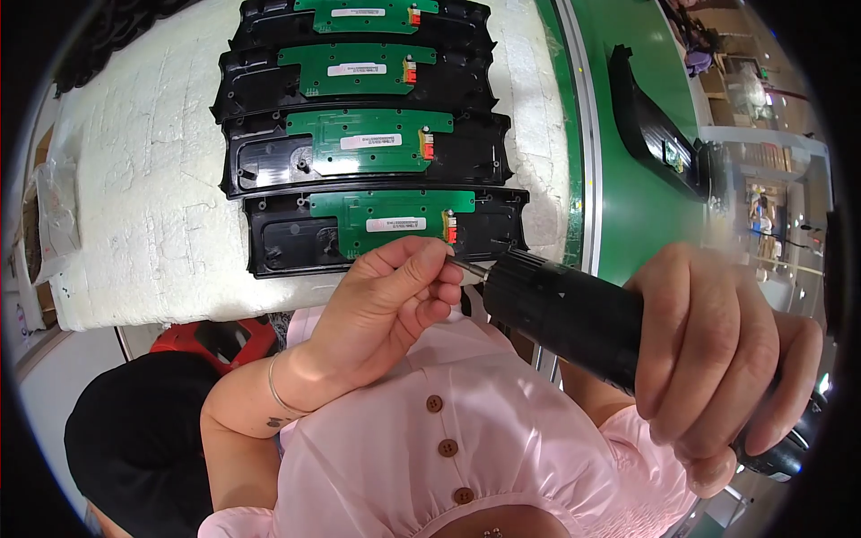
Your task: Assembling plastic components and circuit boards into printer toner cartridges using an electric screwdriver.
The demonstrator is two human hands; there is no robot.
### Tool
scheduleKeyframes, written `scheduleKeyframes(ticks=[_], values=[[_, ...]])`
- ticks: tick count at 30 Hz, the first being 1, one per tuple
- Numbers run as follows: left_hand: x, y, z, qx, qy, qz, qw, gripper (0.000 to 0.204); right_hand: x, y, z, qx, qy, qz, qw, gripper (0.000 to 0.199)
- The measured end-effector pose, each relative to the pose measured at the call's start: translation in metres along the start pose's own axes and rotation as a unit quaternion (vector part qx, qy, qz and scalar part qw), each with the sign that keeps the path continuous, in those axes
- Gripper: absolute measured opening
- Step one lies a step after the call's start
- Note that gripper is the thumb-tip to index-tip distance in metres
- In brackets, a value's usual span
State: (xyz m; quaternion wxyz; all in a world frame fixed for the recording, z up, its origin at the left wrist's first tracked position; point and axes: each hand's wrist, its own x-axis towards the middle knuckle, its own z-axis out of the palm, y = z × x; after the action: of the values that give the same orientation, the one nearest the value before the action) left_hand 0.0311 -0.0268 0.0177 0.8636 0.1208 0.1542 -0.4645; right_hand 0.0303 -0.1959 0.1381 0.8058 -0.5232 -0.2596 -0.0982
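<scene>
At frame centre, the left hand (395,300) is pinching the bit tip (466,266) of the black electric screwdriver (565,314), which the right hand (717,350) is gripping closed, its long axis pointing up-left toward the nearest black panel (386,229).

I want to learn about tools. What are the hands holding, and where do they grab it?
The right hand grips a black electric screwdriver around its barrel. The left hand pinches at its metal bit tip.

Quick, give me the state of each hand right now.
Left hand: fingers pinched at the bit tip of the electric screwdriver.
Right hand: closed around the electric screwdriver's black body.
</scene>
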Motion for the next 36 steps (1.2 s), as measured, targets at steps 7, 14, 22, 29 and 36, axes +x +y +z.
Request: scheduleKeyframes(ticks=[7,14,22,29,36], values=[[-0.001,-0.004,0.002,0.006,-0.013,-0.005,1.0,0.016,0.002,0.001,0.001,-0.048,0.021,-0.02,0.998,0.031],[-0.002,-0.001,-0.001,0.002,-0.016,0.01,1.0,0.014,0.001,-0.006,-0.003,0.047,-0.024,-0.002,0.999,0.029],[0.001,-0.002,-0.011,-0.006,-0.031,-0.001,1.0,0.017,0.002,0.004,0.002,-0.034,-0.008,-0.013,0.999,0.03],[-0.008,-0.009,0.0,0.003,0.03,-0.066,0.997,0.037,0.004,0.047,-0.011,-0.076,0.033,0.027,0.996,0.031],[-0.017,-0.001,-0.004,0.136,0.03,-0.059,0.989,0.025,0.007,0.055,-0.008,-0.122,0.055,0.074,0.988,0.03]])
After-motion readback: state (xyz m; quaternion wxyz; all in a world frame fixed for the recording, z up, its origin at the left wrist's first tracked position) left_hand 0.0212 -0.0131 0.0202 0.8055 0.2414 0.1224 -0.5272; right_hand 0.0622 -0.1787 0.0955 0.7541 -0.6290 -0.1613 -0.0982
